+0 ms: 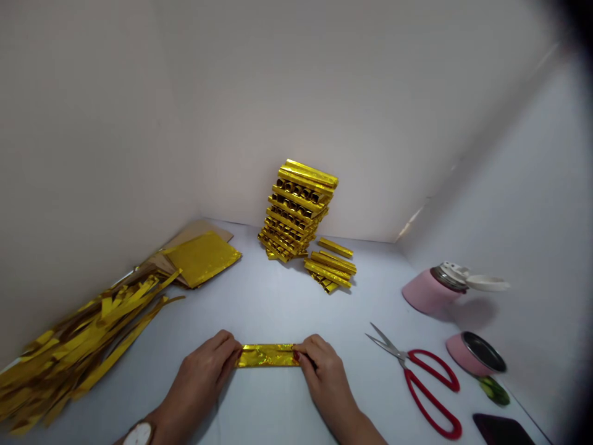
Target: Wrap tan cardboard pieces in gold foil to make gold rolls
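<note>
A shiny gold foil paper strip (267, 356) lies flat near the front of the table, with a folded edge along its far side. My left hand (206, 364) pinches its left end between thumb and fingers. At the other end, my right hand (322, 369) is closed on the strip's right edge, thumb against the fold. Behind them rises a tall stack of gold foil tubes (299, 210), laid crosswise in layers. Beside its base, a smaller pile of gold tubes (331, 269) rests on the table.
Red-handled scissors (407, 364) lie part-open on the right. Beyond are a pink flask (428, 290) with a raised white lid, a pink cup (472, 353), a green item (493, 390) and a dark flat object (500, 429). Gold sheets (201, 258) and loose strips (97, 337) occupy the left.
</note>
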Tool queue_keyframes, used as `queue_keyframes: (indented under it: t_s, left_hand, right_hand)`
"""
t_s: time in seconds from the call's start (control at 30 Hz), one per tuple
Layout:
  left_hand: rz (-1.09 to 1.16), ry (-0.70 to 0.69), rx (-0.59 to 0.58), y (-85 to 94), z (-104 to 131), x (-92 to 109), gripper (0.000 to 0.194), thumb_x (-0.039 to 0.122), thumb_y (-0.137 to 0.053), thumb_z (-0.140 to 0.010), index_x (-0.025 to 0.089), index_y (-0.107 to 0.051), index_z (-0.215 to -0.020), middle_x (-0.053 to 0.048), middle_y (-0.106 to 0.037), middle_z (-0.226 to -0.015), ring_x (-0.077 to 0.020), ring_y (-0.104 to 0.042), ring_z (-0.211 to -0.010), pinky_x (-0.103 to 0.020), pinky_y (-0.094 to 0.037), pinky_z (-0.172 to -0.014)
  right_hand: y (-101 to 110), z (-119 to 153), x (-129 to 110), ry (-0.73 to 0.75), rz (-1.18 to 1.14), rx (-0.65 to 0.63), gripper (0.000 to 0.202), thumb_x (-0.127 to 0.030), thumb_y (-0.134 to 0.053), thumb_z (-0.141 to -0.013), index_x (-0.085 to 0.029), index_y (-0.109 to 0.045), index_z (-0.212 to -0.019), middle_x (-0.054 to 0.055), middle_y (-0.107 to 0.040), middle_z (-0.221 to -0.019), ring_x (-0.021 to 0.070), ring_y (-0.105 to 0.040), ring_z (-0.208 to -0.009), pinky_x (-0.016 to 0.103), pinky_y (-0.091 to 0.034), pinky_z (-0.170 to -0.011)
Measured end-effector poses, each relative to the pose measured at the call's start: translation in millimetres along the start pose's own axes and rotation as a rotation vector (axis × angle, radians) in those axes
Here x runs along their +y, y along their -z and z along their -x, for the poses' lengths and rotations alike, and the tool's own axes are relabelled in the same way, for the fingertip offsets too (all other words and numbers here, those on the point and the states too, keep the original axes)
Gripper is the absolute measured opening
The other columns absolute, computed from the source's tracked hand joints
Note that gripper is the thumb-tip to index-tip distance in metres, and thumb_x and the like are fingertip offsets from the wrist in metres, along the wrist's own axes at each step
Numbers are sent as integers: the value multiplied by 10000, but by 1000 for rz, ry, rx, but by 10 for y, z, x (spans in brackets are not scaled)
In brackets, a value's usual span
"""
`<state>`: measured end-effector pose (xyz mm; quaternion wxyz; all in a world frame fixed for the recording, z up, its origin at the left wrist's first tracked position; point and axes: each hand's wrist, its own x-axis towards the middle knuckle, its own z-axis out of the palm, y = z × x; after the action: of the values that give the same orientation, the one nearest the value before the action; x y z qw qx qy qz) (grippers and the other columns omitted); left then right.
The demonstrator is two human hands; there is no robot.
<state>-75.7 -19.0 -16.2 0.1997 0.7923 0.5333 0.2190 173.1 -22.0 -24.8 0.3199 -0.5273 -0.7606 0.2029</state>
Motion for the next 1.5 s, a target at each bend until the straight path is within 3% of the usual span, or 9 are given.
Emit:
queue_keyframes:
  t_s: [0.2, 0.3, 0.5, 0.7, 0.9, 1.07, 1.37, 1.5]
  left_hand:
    - [-14, 62, -79, 51, -57, 59, 261, 275, -348, -947, 234, -588, -854, -17, -604, -846, -175, -598, -730, -266, -418, -641]
    - [-60, 118, -97, 46, -76, 94, 235, 261, -348, -940, 231, -573, -882, -19, -597, -861, -189, -599, -749, -287, -415, -647]
    - [-90, 152, -149, 66, -135, 148, 208, 210, -363, -919, 196, -565, -874, -52, -574, -897, -203, -590, -763, -302, -409, -650]
    - [-44, 95, -112, 128, -157, 144, 173, 175, -411, -877, 201, -551, -779, -28, -600, -805, -190, -578, -734, -276, -403, -631]
    - [56, -29, -39, 99, -75, 67, 216, 229, -374, -931, 209, -589, -922, -45, -640, -879, -184, -598, -803, -285, -449, -721]
    - [93, -102, 17, 34, -59, 25, 277, 223, -342, -952, 205, -600, -852, -42, -605, -815, -173, -577, -733, -270, -449, -672]
    - [103, -108, 51, 47, -33, 52, 276, 179, -335, -953, 200, -582, -833, -25, -571, -808, -159, -546, -721, -261, -428, -666]
    - [105, -93, 50, 68, -35, 75, 273, 200, -340, -957, 205, -581, -827, -24, -576, -812, -156, -551, -721, -253, -429, -660]
  right_hand:
    - [32, -65, -16, -100, 35, -72, 202, -74, -459, -854, -207, -604, -808, 25, -626, -792, 188, -577, -743, 292, -430, -689]
    - [80, -123, -42, -139, 49, -124, 178, -71, -480, -830, -203, -591, -872, 23, -618, -791, 187, -572, -725, 288, -430, -667]
    - [194, -238, -50, -78, 7, -186, 174, -57, -503, -790, -210, -578, -825, 7, -585, -857, 154, -565, -749, 252, -424, -666]
    - [180, -181, 9, -26, -30, -169, 139, -74, -514, -813, -200, -570, -794, 1, -583, -819, 158, -544, -763, 267, -407, -696]
    - [191, -152, 16, -3, -51, -183, 129, -108, -545, -826, -202, -623, -866, -1, -604, -791, 163, -554, -763, 270, -406, -698]
    - [230, -139, -15, 3, -56, -204, 99, -108, -571, -807, -194, -600, -769, -9, -593, -764, 154, -543, -737, 260, -392, -678]
    - [226, -91, 14, 46, -30, -285, 128, -128, -675, -764, -193, -568, -737, -19, -591, -757, 154, -510, -736, 260, -358, -683]
    - [224, -93, 18, 109, 9, -315, 132, -141, -621, -832, -195, -569, -723, -20, -587, -729, 151, -509, -721, 271, -353, -711]
